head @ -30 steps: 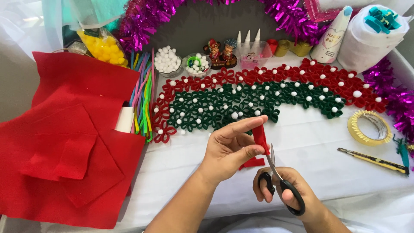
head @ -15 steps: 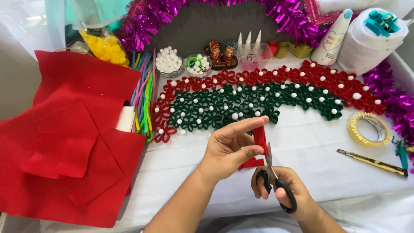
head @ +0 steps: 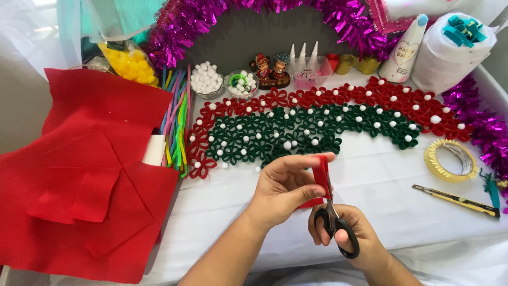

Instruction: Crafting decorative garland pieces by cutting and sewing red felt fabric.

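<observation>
Head view: the left hand (head: pixel 280 190) pinches a small strip of red felt (head: pixel 320 177) between thumb and fingertips, its grip closed firmly on the piece, while the right hand (head: pixel 346 238) has its fingers through the loops of black-handled scissors (head: pixel 334 225), that grip closed on the handles. Compared with a second ago the scissors have crept up along the strip and the blades look nearly closed against the felt, so I judge the cut is well along. The strip sits just below centre of the white-covered tabletop (head: pixel 381 196). At twelve o'clock from the hands lies an arch of red and green looped felt flowers dotted with white pompoms (head: pixel 317 119); at nine o'clock a stack of red felt sheets (head: pixel 90 175); at three o'clock a roll of yellow tape (head: pixel 450 160) and a yellow utility knife (head: pixel 455 200).
</observation>
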